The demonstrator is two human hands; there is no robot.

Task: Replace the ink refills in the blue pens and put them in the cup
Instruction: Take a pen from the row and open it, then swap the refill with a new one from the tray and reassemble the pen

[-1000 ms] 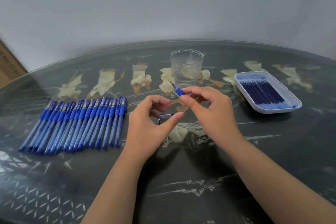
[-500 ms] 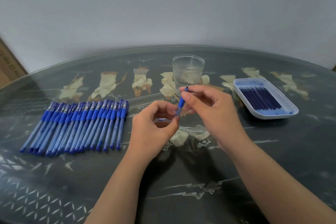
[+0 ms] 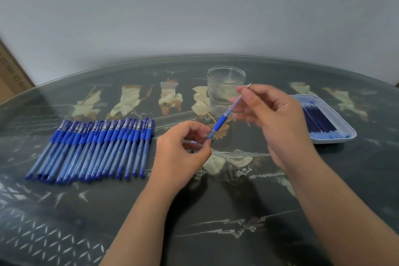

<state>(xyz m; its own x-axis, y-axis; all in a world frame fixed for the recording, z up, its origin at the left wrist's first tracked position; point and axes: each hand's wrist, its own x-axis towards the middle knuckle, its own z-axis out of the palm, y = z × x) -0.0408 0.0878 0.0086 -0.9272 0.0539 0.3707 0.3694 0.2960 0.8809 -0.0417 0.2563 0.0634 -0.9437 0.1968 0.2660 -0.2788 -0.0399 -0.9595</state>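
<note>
A blue pen (image 3: pixel 220 123) with a dark blue grip hangs tilted over the middle of the table. My left hand (image 3: pixel 183 153) pinches its lower end between thumb and forefinger. A small dark piece also shows inside that hand; what it is cannot be told. My right hand (image 3: pixel 274 121) pinches the pen's pale upper part, and a thin metal tip pokes out above those fingers. Just behind the pen stands a clear cup (image 3: pixel 225 84) with no pens in it. Several blue pens (image 3: pixel 92 147) lie side by side at the left.
A white tray (image 3: pixel 339 139) holding several dark blue refills (image 3: pixel 318 122) sits at the right, close behind my right hand. The dark glass-topped table (image 3: pixel 194 222) has pale inlaid figures. A cardboard box (image 3: pixel 9 75) stands at the far left edge, against a grey wall.
My right hand has moved up and to the right, drawing the pen's upper end away from my left hand. The pen now slants between both hands instead of standing nearly upright.
</note>
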